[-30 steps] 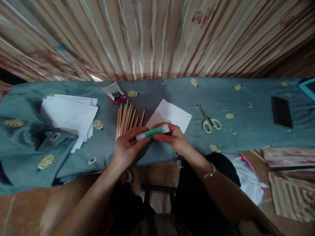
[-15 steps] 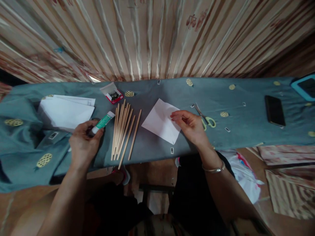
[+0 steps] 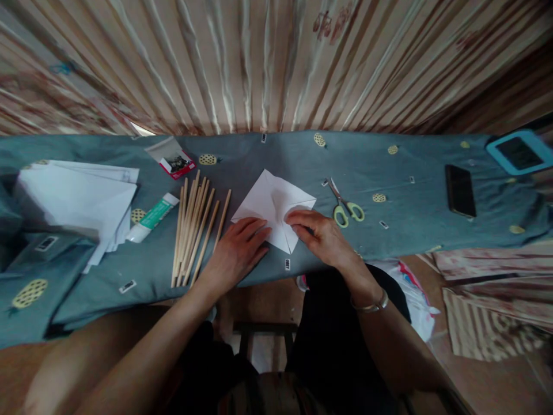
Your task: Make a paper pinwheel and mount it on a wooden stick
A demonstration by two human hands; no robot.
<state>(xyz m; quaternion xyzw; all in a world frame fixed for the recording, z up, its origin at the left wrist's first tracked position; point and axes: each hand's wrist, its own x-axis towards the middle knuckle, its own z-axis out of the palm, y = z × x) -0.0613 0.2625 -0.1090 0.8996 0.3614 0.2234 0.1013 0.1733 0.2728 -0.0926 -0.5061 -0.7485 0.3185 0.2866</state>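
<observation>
A white square of paper (image 3: 268, 193) with creases lies on the cloth in front of me, its flaps meeting near the middle. My left hand (image 3: 241, 246) rests on its lower left edge, fingers stretched out over it. My right hand (image 3: 313, 230) is at the right side, thumb and fingertips pinching a flap of the paper. Left of these, several wooden sticks (image 3: 194, 225) lie side by side, close to my left forearm. A green and white glue stick (image 3: 153, 218) lies farther left, apart from both hands. Open-bladed scissors (image 3: 343, 203) with green handles lie just right of my right hand.
Several white sheets (image 3: 78, 199) are stacked on the left. A small red and white box (image 3: 176, 163) of dark bits stands open behind the sticks. A black phone (image 3: 460, 190) and a blue-framed device (image 3: 521, 152) lie at the right. A curtain (image 3: 242, 69) hangs along the table's far edge.
My left hand has put the glue stick down beside the sheets and moved right onto the paper. My right hand has closed on the paper's right flap. The view has shifted slightly right.
</observation>
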